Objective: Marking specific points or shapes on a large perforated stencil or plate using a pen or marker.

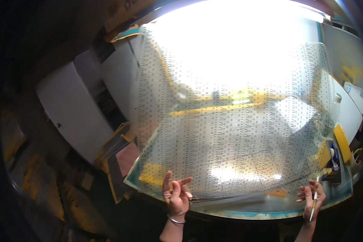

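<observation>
A large see-through film (238, 149) with rows of small dark printed marks spreads upright in front of me. At its lower left edge is my left hand (176, 197), thumb against the film and forefinger and middle finger stretched out; a metal bangle (176, 220) circles the wrist. My right hand (315, 193), at the film's lower right, has bent fingers by the edge. A thin pale pen-like stick (313, 206) is tucked in that hand, one end pointing down. Creases in the film run between the two hands. How firmly each pinches the film is hard to see.
Behind the film lies a light table (246, 214) with a worn teal rim and strong glare. A yellow strip (218, 109) and white paper (295, 113) show through. At right are a clear bottle (335, 105) and a blue box (333, 159). Frames (113, 177) lean at left near a white cabinet (74, 111).
</observation>
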The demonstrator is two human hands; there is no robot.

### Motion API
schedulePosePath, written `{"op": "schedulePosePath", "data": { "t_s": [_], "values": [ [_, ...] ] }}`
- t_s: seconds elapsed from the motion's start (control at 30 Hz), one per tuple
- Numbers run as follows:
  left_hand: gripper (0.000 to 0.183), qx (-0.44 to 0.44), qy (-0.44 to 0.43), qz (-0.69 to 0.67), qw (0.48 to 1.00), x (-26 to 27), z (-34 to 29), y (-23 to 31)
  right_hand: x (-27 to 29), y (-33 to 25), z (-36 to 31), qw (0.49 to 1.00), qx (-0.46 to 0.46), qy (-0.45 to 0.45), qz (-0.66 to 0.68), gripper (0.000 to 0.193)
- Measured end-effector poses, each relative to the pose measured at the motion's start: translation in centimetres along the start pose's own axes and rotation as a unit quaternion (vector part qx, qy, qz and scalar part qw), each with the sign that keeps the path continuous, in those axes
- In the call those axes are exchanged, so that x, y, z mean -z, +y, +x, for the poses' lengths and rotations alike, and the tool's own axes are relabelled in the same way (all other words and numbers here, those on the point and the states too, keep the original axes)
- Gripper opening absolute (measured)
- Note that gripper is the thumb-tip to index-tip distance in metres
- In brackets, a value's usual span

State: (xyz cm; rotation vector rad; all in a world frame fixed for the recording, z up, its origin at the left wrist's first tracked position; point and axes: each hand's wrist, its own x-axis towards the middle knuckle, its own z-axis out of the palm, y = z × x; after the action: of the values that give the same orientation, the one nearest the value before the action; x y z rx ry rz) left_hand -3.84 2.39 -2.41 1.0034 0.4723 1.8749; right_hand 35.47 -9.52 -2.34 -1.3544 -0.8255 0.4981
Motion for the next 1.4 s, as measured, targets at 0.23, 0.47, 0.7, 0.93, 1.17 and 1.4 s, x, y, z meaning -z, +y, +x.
{"op": "schedulePosePath", "data": {
  "t_s": [0.23,0.47,0.7,0.93,1.17,1.4],
  "values": [
    [0.039,-0.005,0.021,0.011,1.0,0.3,0.1,0.1,-0.2,-0.4,-0.1,0.999,0.014,-0.028,0.037,0.028],
    [0.047,0.019,0.076,0.025,0.997,0.2,0.1,0.0,-0.3,-1.2,-0.4,0.998,0.007,-0.039,0.053,0.026],
    [0.05,0.014,0.136,0.062,0.989,-0.3,0.2,-0.1,-0.2,-1.4,-0.3,0.995,0.007,-0.071,0.069,0.026],
    [0.052,0.001,0.081,0.072,0.994,2.3,0.9,-1.1,-0.1,-1.2,-0.3,0.993,0.033,-0.081,0.081,0.027],
    [0.055,-0.03,0.069,0.075,0.994,1.4,0.7,-0.8,-0.2,-1.1,-0.4,0.993,0.036,-0.078,0.081,0.026],
    [0.05,0.013,0.012,0.043,0.999,4.0,1.0,-0.9,0.0,-1.3,-0.4,0.994,0.036,-0.068,0.08,0.027]
  ]
}}
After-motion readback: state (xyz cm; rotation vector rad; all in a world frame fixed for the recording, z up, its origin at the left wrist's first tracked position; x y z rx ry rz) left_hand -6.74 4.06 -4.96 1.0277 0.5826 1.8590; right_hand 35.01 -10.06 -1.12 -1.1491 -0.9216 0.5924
